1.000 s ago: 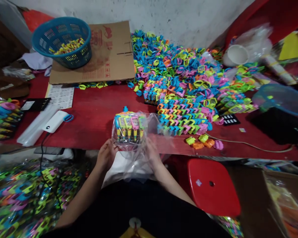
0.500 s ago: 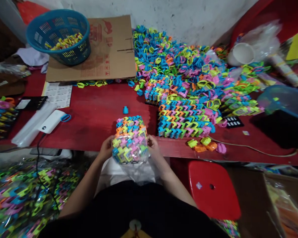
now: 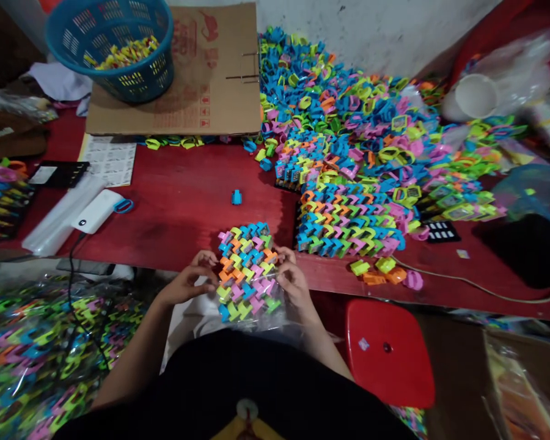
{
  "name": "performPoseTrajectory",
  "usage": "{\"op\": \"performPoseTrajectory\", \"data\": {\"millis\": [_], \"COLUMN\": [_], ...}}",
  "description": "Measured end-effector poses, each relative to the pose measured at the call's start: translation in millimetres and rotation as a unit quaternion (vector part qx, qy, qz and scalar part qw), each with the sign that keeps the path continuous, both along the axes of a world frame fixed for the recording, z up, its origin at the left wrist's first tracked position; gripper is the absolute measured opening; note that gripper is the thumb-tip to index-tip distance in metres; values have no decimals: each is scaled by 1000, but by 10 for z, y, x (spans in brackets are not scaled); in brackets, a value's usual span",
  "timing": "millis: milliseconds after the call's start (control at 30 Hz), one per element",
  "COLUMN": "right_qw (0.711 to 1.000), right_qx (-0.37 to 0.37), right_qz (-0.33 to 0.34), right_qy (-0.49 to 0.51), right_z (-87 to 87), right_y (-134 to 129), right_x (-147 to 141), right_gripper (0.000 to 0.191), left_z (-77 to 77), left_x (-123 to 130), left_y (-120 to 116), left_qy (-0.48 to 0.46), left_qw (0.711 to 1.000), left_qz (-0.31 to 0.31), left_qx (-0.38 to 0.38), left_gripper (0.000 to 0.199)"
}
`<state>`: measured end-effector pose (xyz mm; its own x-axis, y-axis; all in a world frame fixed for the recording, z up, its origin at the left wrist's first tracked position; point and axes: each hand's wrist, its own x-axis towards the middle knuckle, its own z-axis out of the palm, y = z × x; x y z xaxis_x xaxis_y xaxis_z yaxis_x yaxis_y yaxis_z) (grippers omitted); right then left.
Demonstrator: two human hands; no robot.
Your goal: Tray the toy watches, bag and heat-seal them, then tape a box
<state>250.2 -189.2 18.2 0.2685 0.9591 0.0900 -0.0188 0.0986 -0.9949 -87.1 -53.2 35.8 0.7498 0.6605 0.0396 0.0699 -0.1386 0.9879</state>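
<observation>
- I'm viewing block (image 3: 247, 260) part-in bag (image 3: 270, 318), at table (image 3: 178, 201) edge.
- L hand (image 3: 190, 283): fingers resting half-open beside block, hold unclear.
- R hand (image 3: 296, 281): fingers curled, seemingly pinching bag.
- Risk: block corners snagging, poss. tearing bag.

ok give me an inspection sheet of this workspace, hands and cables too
Surface: red table, toys heaped over much of its right half.
Job's things: block of colourful toys, near end in a clear bag.
Clutter: loose toy pile; blue basket on cardboard.
Left hand: beside the block, thumb and fingers parted; contact unclear.
Right hand: at the block's right side; grip unclear.
Cables: black cable hanging from a white device; pale cord at right.
Surroundings: marked wall, red stool.
</observation>
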Motion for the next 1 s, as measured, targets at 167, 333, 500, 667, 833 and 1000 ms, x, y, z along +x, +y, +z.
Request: {"op": "performPoseTrajectory", "data": {"millis": [167, 333, 500, 667, 833, 1000], "right_qw": [996, 992, 975, 924, 878, 896], "right_qx": [22, 41, 155, 352, 359, 384], "right_qz": [83, 115, 97, 53, 277, 221], "right_qy": [2, -38, -130, -141, -152, -33], "right_z": [212, 469, 868, 1419, 2023, 2337], "right_y": [331, 594, 660, 780, 904, 976], "right_x": [-9, 28, -33, -215, -420, -616], "right_gripper": [49, 49, 38, 22, 16, 25], "left_z": [-119, 67, 786, 1613, 1980, 2128], "left_x": [259, 399, 131, 5, 68, -46], "left_y": [-72, 31, 110, 154, 83, 21], "left_qy": [-95, -191, -171, -200, -232, -177], "left_qw": [982, 961, 958, 944, 943, 938], "left_qz": [143, 188, 215, 144, 46, 188], "left_qx": [-77, -72, 76, 219, 234, 230], "left_gripper": [46, 48, 36, 34, 43, 60]}}
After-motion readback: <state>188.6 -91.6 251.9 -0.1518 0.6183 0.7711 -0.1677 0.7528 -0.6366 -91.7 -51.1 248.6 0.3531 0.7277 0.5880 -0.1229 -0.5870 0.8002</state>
